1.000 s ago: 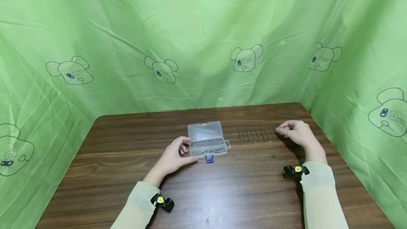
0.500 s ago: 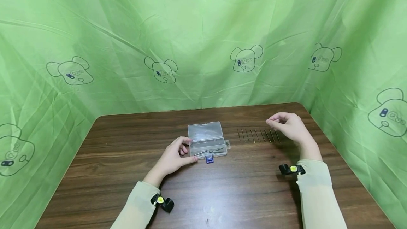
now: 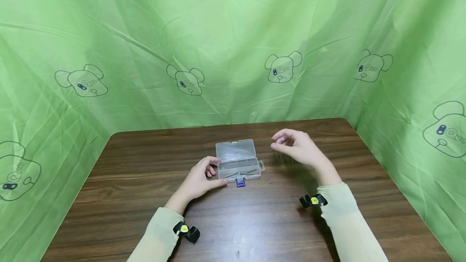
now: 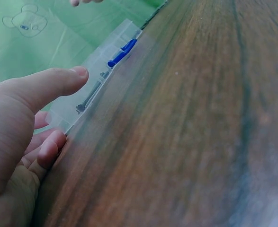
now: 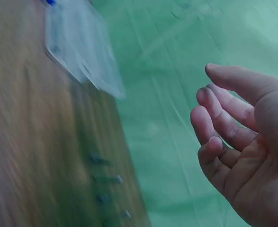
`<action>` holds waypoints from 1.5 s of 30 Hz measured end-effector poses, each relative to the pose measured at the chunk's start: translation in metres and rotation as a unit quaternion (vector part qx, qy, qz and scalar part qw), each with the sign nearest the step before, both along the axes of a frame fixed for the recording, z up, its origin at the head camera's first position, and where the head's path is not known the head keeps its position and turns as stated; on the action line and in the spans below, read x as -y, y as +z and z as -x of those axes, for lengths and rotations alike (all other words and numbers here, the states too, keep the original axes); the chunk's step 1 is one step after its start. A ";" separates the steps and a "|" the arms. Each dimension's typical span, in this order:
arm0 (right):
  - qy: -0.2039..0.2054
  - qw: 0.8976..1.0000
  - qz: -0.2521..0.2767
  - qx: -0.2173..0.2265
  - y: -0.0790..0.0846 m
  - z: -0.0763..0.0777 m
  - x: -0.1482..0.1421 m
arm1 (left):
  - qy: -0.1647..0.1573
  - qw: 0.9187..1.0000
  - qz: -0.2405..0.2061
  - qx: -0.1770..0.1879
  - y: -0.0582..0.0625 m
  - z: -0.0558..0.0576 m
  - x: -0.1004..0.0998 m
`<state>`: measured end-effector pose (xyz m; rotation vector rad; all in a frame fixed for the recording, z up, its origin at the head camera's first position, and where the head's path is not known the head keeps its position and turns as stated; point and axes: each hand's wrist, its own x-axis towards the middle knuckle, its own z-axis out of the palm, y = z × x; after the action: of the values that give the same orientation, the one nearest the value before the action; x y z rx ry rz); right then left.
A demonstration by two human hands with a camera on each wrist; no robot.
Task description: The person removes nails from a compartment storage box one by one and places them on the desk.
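Observation:
A clear plastic compartment box point(image 3: 236, 163) stands with its lid point(image 3: 236, 150) raised at the table's middle, a blue latch point(image 3: 240, 182) at its front. Slim metal fasteners point(image 3: 249, 172) with small heads lie in its front compartments. My left hand point(image 3: 196, 179) holds the box's left end, thumb at the front corner and fingertips behind; the left wrist view shows its thumb point(image 4: 63, 85) over the box end. Above a row of similar fasteners point(image 3: 275, 156) hovers my right hand point(image 3: 298, 147). Its fingers point(image 5: 214, 113) are loosely bent with nothing between them, and it hides much of the row.
The dark wood-grain table point(image 3: 120, 181) has its far edge close to a green cloth backdrop point(image 3: 225, 51) printed with bear heads. A hanging tab point(image 3: 261, 165) sticks out from the box's right side, towards the row.
My right hand has let go of a fastener at the row's right end, lifted, and moved left over the row towards the box. My left hand and the box stay in place.

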<state>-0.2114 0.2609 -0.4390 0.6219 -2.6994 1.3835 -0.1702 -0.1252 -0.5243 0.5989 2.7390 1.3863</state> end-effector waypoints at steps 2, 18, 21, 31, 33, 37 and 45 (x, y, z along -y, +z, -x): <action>0.024 1.000 0.004 0.000 -0.002 -0.002 0.014 | -0.001 1.000 0.000 -0.002 0.001 0.000 0.000; 0.161 0.986 -0.034 -0.039 -0.023 -0.010 0.106 | -0.007 1.000 -0.009 -0.003 -0.003 0.002 -0.001; 0.184 0.981 -0.045 -0.052 -0.027 -0.012 0.115 | -0.008 1.000 -0.007 0.000 -0.003 0.002 -0.001; 0.214 0.971 -0.078 -0.076 -0.043 -0.009 0.131 | -0.007 1.000 -0.012 -0.002 -0.001 0.001 0.002; 0.218 0.970 -0.080 -0.073 -0.043 -0.007 0.136 | -0.003 1.000 -0.012 0.000 0.000 0.001 0.002; 0.223 0.968 -0.098 -0.058 -0.042 -0.004 0.144 | -0.002 1.000 -0.007 -0.002 -0.002 0.001 0.003; 0.209 0.966 -0.144 -0.041 -0.035 -0.005 0.150 | -0.001 1.000 -0.007 0.002 -0.001 0.000 0.001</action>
<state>-0.2063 0.1111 -0.4742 1.3033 -2.8311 0.9900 -0.1706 -0.1262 -0.5251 0.5990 2.7274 1.4070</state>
